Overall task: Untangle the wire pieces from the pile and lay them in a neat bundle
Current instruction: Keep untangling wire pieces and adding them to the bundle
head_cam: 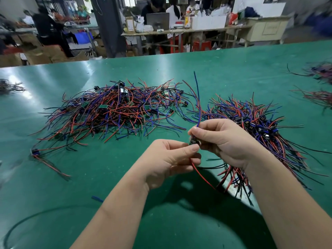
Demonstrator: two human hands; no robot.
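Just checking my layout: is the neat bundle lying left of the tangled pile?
No, the neat bundle lies right of the tangled pile on the green table.

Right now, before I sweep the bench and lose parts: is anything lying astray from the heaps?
Yes. One stray wire piece trails out at the near-left edge of the tangled pile, and a short blue scrap lies alone on the table by the left forearm. The left hand and right hand pinch a held piece.

So the tangled pile (115,112) sits mid-table (161,69). The bundle (260,130) lies just right of the pile. In front of the pile, the left hand (168,162) and right hand (224,142) both pinch one wire piece (197,90) above the table. A stray piece (50,164) lies front-left of the pile.
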